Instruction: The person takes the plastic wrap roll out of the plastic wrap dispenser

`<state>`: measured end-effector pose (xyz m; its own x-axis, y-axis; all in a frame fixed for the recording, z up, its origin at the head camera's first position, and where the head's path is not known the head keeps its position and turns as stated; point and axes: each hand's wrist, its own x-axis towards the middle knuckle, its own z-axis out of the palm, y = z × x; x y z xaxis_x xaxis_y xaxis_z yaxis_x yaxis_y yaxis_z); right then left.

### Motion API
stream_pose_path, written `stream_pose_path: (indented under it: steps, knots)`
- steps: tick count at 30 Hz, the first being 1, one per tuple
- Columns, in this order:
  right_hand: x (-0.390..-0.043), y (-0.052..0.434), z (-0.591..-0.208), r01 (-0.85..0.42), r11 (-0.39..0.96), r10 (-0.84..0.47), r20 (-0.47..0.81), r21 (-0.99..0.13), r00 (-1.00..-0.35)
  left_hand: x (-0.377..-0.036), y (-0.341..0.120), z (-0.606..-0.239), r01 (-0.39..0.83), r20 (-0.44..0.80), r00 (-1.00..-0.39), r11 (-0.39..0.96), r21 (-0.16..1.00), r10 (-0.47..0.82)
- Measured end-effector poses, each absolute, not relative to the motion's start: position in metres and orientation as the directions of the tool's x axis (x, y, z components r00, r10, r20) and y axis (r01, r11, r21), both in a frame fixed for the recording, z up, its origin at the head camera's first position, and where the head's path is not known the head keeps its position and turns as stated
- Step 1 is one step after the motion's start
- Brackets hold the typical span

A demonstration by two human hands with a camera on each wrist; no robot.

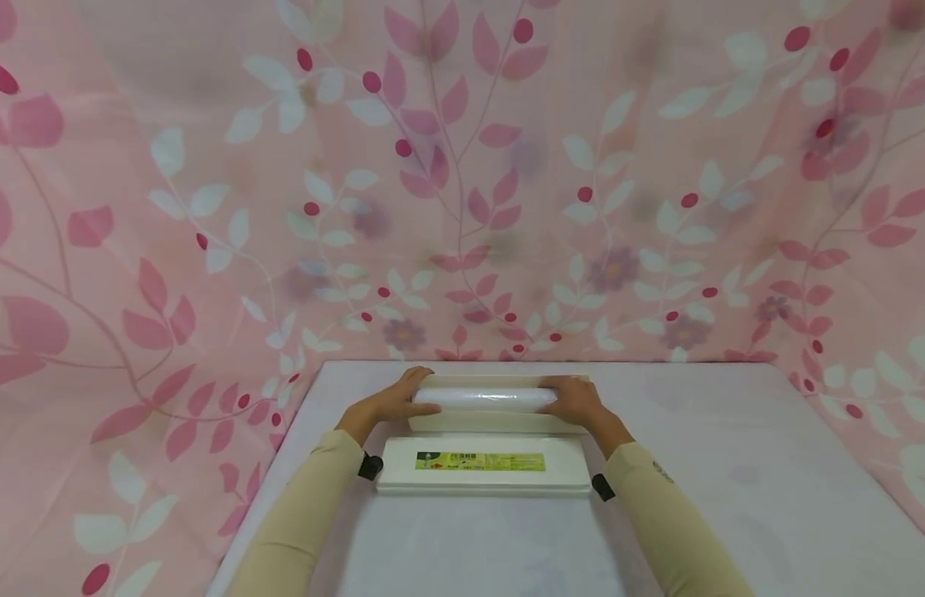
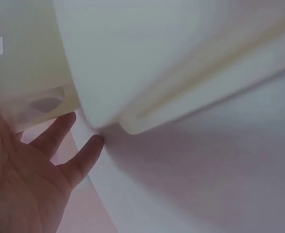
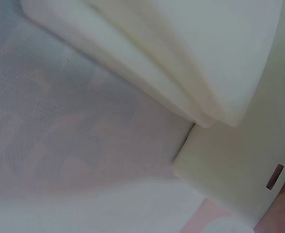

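A shiny roll of cling film (image 1: 484, 400) lies lengthwise in an off-white tray (image 1: 492, 423) towards the back of the table. At the tray's left end my left hand (image 1: 391, 402) grips the roll, thumb on the near side and fingers at the far side. In the left wrist view, two fingers (image 2: 87, 155) of this hand stretch beside the tray's end. My right hand (image 1: 576, 404) holds the roll's other end, its fingers over the top; only a sliver of it shows in the right wrist view. Directly in front lies a white lid (image 1: 492, 479) with a yellow-green label.
The table (image 1: 477, 539) has a pale cloth cover. Behind it and at both sides hangs a pink curtain (image 1: 462, 207) with leaf prints. Dark wrist straps (image 1: 370, 467) on both sleeves sit close to the lid's ends.
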<state>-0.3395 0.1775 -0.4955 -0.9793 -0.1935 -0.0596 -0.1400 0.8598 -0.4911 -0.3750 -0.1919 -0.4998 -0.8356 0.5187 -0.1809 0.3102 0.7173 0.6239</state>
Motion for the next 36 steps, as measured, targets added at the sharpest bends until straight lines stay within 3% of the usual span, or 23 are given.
stream_pose_path:
  steps: [19,31,36]
  knots:
    - [-0.338,0.176,-0.492,-0.138,0.851,-0.196,-0.062,-0.506,-0.979,-0.375,-0.190,-0.501,0.236,-0.196,-0.850,0.686,0.688,0.489]
    - [-0.342,0.175,-0.499,-0.148,0.853,-0.198,-0.047,-0.500,-0.979,-0.374,-0.191,-0.501,0.315,-0.156,-0.841,0.703,0.638,0.518]
    - [-0.340,0.176,-0.499,-0.146,0.854,-0.193,-0.043,-0.500,-0.980,-0.374,-0.190,-0.502,0.283,-0.179,-0.841,0.697,0.659,0.510]
